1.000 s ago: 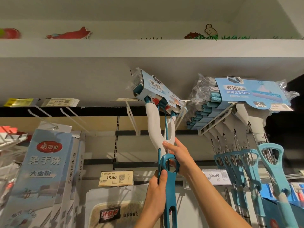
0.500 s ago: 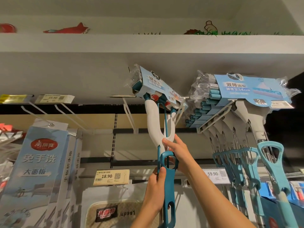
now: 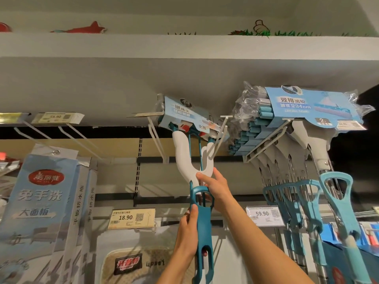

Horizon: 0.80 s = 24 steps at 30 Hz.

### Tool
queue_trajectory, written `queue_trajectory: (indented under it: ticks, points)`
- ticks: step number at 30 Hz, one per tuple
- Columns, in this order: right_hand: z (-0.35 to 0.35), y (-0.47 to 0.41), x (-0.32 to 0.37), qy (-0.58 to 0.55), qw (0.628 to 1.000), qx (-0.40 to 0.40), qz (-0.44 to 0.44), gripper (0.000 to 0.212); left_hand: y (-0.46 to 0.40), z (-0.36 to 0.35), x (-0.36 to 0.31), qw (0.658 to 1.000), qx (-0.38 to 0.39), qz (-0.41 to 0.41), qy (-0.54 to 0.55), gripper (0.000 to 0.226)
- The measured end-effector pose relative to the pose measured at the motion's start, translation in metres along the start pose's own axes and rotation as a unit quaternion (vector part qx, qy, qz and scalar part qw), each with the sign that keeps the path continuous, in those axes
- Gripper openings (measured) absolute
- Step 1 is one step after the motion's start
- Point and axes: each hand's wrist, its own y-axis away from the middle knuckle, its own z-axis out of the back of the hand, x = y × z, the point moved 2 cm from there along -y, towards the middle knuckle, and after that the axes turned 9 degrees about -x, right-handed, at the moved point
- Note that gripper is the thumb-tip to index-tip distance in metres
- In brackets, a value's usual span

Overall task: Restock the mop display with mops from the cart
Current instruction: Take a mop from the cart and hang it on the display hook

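I hold one sponge mop [image 3: 184,158] up at the display, its white forked neck and blue-carded head tilted against the white hanging hooks [image 3: 220,133]. My left hand [image 3: 187,232] grips the dark teal squeeze lever low down. My right hand [image 3: 215,187] grips the neck where the fork meets the lever. To the right, several identical mops [image 3: 295,128] hang in a row on their own white hook, light teal levers dangling below.
Empty white hooks [image 3: 78,133] jut out at upper left under a 59.90 tag. Boxed flat mops [image 3: 39,201] hang at left. Price tags 18.90 [image 3: 131,218] and 59.90 [image 3: 264,215] sit on lower rails. A thick grey shelf [image 3: 184,78] overhangs everything.
The mop head has risen and shifted slightly toward the hooks; both hands keep the same grip. The view has tilted a little.
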Motion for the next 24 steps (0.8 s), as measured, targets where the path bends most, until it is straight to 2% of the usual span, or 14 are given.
queue_trajectory:
  ticks: [4, 13, 19, 22, 24]
  points:
    - [-0.012, -0.004, -0.002, 0.015, 0.999, -0.032, 0.014, 0.039, -0.008, 0.006, -0.001, 0.998, 0.024, 0.024, 0.062, 0.085]
    - [-0.032, -0.015, -0.017, 0.025, 0.997, -0.075, 0.012, 0.046, -0.026, 0.021, 0.006, 0.992, 0.061, 0.053, 0.094, 0.082]
    - [-0.042, -0.021, -0.024, 0.07, 0.992, -0.106, 0.018, 0.044, -0.027, 0.028, 0.015, 0.989, 0.026, 0.097, 0.106, 0.073]
    - [-0.045, -0.019, -0.025, 0.081, 0.99, -0.113, 0.02, 0.045, -0.027, 0.03, 0.015, 0.994, 0.011, 0.077, 0.077, 0.053]
    - [-0.048, -0.017, -0.025, 0.094, 0.989, -0.113, 0.018, 0.047, -0.03, 0.032, 0.017, 0.997, -0.005, 0.066, 0.047, 0.052]
